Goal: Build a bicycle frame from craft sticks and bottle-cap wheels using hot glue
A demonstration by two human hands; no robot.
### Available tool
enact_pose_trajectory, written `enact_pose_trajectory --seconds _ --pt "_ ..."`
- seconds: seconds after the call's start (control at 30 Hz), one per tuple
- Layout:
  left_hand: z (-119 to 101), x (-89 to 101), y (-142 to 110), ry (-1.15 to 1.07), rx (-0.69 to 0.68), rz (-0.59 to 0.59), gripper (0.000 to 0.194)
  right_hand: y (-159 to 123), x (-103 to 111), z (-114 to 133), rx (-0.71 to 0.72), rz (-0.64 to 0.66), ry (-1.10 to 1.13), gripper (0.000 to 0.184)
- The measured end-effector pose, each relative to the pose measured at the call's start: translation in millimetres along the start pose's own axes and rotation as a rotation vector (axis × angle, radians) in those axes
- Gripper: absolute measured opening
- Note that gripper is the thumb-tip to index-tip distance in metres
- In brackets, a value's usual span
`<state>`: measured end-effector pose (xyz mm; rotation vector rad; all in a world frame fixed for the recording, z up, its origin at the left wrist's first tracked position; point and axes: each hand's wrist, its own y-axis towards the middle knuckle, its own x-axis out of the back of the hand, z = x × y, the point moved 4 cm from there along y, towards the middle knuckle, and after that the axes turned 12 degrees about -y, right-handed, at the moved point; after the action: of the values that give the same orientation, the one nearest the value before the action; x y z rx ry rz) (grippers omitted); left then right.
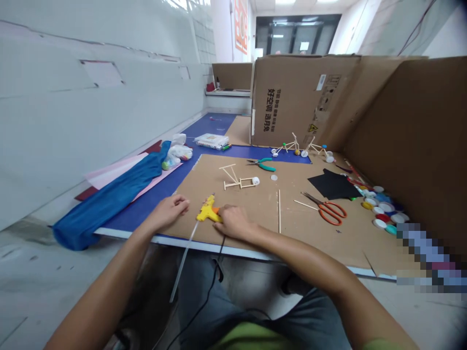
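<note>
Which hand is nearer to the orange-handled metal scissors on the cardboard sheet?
The right hand is nearer, left of the orange-handled metal scissors, on the yellow hot glue gun; the left hand lies farther left.

A white panelled wall runs along the left above a pale grey floor to dark-framed glass doors; tall cardboard partitions stand on the right.

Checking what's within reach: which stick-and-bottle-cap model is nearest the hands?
The wooden stick model lying on the cardboard sheet, just past the yellow glue gun. Two others, left and right, sit farther off by the cardboard box.
</note>
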<state>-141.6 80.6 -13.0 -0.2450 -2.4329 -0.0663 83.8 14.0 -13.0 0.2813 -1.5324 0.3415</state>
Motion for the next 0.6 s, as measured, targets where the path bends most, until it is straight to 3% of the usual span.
enact_pose_trajectory --seconds 0.2,0.33,0.43,0.5,0.6 --pt "-3 27.3 -9 0.278 0.092 -0.096 0.038 51 0 38 0.003 -0.005 0.018 0.048" --pt "-14 27.8 -15 0.455 0.058 -0.092 0.037 50 5 24 0.056 -0.039 0.055 0.048" --pt "-29 16.6 -19 0.458 -0.007 -0.030 0.033 11 19 -31 0.030 -0.088 0.021 0.036" --pt "-48 1.4 -21 0.442 -0.057 0.016 0.027 -27 29 -90 -0.187 -0.009 -0.077 0.030" --pt "-89 -41.3 -24 0.372 -0.223 0.186 0.020 -81 43 -171 -0.388 0.033 -0.167 0.031"
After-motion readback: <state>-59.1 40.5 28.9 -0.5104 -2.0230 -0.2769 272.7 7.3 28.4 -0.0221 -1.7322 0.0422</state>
